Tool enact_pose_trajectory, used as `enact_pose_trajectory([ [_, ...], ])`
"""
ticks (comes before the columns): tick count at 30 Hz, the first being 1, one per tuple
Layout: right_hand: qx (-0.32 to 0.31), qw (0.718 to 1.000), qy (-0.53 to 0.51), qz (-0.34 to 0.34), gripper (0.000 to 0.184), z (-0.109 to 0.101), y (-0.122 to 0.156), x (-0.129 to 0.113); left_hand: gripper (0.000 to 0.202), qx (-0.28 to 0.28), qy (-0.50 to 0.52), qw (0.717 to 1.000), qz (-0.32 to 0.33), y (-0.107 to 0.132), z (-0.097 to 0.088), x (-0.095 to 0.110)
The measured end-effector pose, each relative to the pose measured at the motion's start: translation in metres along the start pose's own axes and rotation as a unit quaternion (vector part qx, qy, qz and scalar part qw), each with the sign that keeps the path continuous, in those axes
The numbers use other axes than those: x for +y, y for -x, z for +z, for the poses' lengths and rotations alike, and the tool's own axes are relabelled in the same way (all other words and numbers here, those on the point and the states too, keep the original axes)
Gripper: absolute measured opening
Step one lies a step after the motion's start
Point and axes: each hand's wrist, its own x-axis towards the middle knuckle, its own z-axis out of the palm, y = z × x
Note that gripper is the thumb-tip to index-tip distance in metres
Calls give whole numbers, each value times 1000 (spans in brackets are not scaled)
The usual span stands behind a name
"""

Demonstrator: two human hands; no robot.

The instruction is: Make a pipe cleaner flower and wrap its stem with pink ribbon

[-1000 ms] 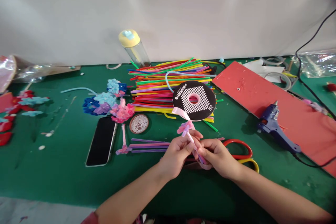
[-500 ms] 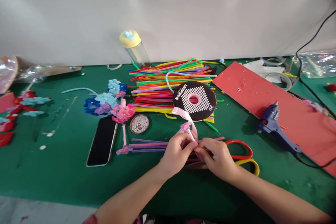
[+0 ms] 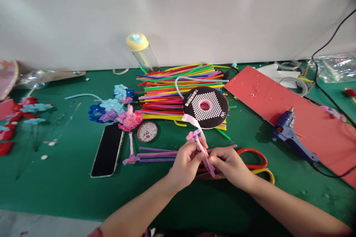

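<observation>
A grey wall (image 3: pixel 83 18) stands behind the spool (image 3: pixel 214 111); before it, over the green tabletop (image 3: pixel 55 189), left hand (image 3: pixel 187 163) and right hand (image 3: pixel 230 163) tightly pinch one flower (image 3: pixel 193 134).

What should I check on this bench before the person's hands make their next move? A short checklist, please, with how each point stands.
1. Flower held: ok. The left hand pinches the stem of the pink-and-purple flower.
2. Right hand has a grip: cannot tell. Its fingers are near the stem's lower part; what they pinch is unclear.
3. Ribbon reaches the hands from the spool: ok.
4. Ribbon snug around the stem: cannot tell; fingers hide it.
5. Scissors uncovered: not ok. The right hand partly covers them.
6. Glue gun apart from both hands: ok. It lies on the red board.
</observation>
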Motion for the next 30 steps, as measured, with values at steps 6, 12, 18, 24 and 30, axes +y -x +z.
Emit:
enact_pose_trajectory([
  [6, -88, 974, -194, 73, 44, 0, -3, 2, 35, -56, 172, 983, -37, 1, 4, -4],
  [12, -157, 953, -239, 101, 45, 1, -2, 3, 41, -99, 216, 970, -53, 3, 4, -11],
  [18, -195, 936, -275, 104, 41, 1, -1, 3, 40, -118, 232, 963, -70, 4, 4, -10],
  [24, -200, 946, -239, 86, 39, -1, -1, 6, 40, -114, 246, 957, -104, 5, 7, -6],
  [30, -185, 964, -186, 31, 38, -1, -2, 7, 39, -123, 219, 961, -116, 8, 7, -5],
])
